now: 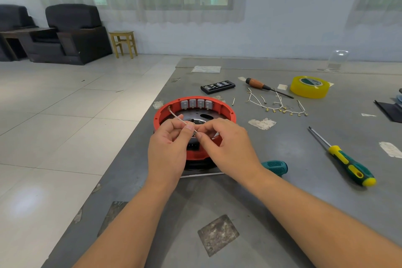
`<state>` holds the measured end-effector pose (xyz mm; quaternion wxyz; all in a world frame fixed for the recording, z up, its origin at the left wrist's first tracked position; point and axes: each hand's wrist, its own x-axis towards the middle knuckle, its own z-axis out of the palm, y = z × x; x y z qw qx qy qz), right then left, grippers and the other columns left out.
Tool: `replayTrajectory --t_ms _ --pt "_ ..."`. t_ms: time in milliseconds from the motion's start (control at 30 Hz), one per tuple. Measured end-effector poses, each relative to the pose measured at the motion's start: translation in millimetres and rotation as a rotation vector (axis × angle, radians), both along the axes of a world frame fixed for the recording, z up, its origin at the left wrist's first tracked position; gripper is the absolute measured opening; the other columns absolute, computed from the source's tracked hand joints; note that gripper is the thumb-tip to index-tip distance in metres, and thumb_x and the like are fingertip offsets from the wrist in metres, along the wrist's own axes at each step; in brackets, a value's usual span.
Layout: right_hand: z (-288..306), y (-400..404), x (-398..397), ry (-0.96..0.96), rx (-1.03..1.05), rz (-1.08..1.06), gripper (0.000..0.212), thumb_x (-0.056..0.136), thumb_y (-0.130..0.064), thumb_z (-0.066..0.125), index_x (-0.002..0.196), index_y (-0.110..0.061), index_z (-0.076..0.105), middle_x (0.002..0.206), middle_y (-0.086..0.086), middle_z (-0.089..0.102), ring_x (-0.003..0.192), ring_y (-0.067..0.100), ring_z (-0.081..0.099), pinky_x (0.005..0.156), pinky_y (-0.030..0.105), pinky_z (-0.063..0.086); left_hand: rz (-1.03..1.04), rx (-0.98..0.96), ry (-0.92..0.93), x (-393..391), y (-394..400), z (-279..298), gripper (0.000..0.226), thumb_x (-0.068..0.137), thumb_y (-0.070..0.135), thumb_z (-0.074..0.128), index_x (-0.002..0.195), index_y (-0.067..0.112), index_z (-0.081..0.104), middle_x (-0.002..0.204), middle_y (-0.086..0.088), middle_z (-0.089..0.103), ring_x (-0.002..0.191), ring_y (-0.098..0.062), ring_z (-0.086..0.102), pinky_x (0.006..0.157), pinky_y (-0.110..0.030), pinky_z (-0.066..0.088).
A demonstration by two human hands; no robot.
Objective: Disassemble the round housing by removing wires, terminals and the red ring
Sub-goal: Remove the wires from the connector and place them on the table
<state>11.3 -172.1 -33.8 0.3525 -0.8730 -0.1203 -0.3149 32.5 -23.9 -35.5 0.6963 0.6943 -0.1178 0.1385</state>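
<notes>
Housing (pixel 194 106) (red ring on it) sits on the table (pixel 282 180). Left hand (pixel 168 148) and right hand (pixel 228 146) both pinch one thin wire (pixel 180 119) above it.

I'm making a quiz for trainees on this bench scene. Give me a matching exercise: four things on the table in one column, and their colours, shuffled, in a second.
Things:
1. tape roll
2. ring of the round housing
3. bit case
4. terminal blocks inside the ring

Colours:
A. grey
B. black
C. yellow
D. red

Pairs: 1-C, 2-D, 3-B, 4-A
</notes>
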Motion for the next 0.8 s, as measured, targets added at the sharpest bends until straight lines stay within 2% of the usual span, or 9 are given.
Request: replayTrajectory --t_ms 100,167,233,300,367,467,533,633,800 --pt "1.1 -1.3 0.6 0.000 -0.012 0.000 0.005 0.092 -0.034 0.065 0.089 -0.032 0.068 0.090 -0.019 0.068 0.088 0.004 0.060 0.081 0.038 0.053 0.005 0.032 -0.011 1.4 -0.5 -1.4 0.013 0.100 0.020 0.068 0.088 0.016 0.071 0.095 0.012 0.078 0.116 0.006 0.063 0.090 -0.019 0.048" --pt "3.5 -3.4 2.7 0.003 -0.012 0.006 0.006 0.090 -0.032 0.065 0.085 -0.030 0.067 0.084 -0.017 0.067 0.084 0.007 0.061 0.076 0.033 0.053 0.016 0.099 -0.045 2.6 -0.6 -3.8 0.011 0.101 0.026 0.067 0.091 0.022 0.069 0.097 0.011 0.076 0.104 -0.001 0.067 0.083 -0.026 0.052" --pt "7.8 -7.7 5.4 0.025 0.089 0.014 0.008 0.086 -0.033 0.065 0.080 -0.028 0.067 0.076 -0.015 0.066 0.075 0.007 0.062 0.067 0.022 0.051 0.018 0.224 -0.083 2.6 0.5 -5.3 0.012 0.099 0.040 0.063 0.095 0.031 0.069 0.097 0.016 0.073 0.104 -0.011 0.066 0.089 -0.040 0.055" --pt "14.0 -17.8 10.4 0.065 0.220 -0.017 0.007 0.084 -0.030 0.067 0.077 -0.027 0.068 0.072 -0.013 0.067 0.066 0.004 0.062 0.061 0.013 0.046 0.044 0.398 -0.171 4.2 2.0 -8.7 0.017 0.096 0.045 0.057 0.097 0.035 0.070 0.097 0.024 0.069 0.118 0.002 0.056 0.104 -0.044 0.045" --pt "20.3 -34.6 20.1 0.125 0.313 -0.105 0.007 0.081 -0.029 0.068 0.075 -0.027 0.069 0.071 -0.014 0.069 0.062 0.000 0.060 0.060 0.013 0.045 0.090 0.587 -0.281 6.7 3.4 -11.7 0.018 0.094 0.046 0.056 0.096 0.035 0.071 0.100 0.034 0.062 0.125 0.021 0.038 0.113 -0.034 0.025" --pt "28.8 -64.5 46.6 0.300 0.482 -0.214 0.008 0.081 -0.024 0.066 0.073 -0.021 0.068 0.068 -0.008 0.072 0.061 0.007 0.063 0.059 0.023 0.049 0.099 0.753 -0.311 10.9 2.3 -13.2 0.026 0.091 0.053 0.055 0.096 0.036 0.073 0.103 0.027 0.067 0.131 0.006 0.042 0.112 -0.026 0.012" --pt "29.9 -82.3 70.2 0.464 0.597 -0.263 0.007 0.086 -0.017 0.064 0.079 -0.016 0.065 0.064 -0.003 0.070 0.054 0.012 0.057 0.051 0.025 0.045 0.114 0.783 -0.302 11.9 -1.5 -14.4 0.029 0.092 0.055 0.053 0.094 0.035 0.074 0.101 0.024 0.069 0.129 -0.001 0.046 0.110 -0.026 0.013" --pt "26.5 -105.3 106.3 0.677 0.624 -0.367 0.009 0.089 -0.011 0.062 0.080 -0.013 0.059 0.067 0.006 0.063 0.050 0.016 0.048 0.048 0.023 0.035 0.143 0.772 -0.324 12.3 -7.7 -18.7 0.027 0.094 0.054 0.054 0.093 0.034 0.072 0.100 0.023 0.070 0.124 -0.005 0.048 0.108 -0.029 0.017" --pt "18.0 -124.6 158.3 0.875 0.711 -0.485 0.014 0.093 -0.007 0.059 0.079 -0.006 0.059 0.065 0.006 0.063 0.050 0.014 0.055 0.043 0.021 0.045 0.160 0.764 -0.359 18.4 -7.5 -27.3 0.027 0.097 0.056 0.049 0.094 0.038 0.069 0.101 0.027 0.067 0.119 -0.004 0.047 0.110 -0.023 0.014"
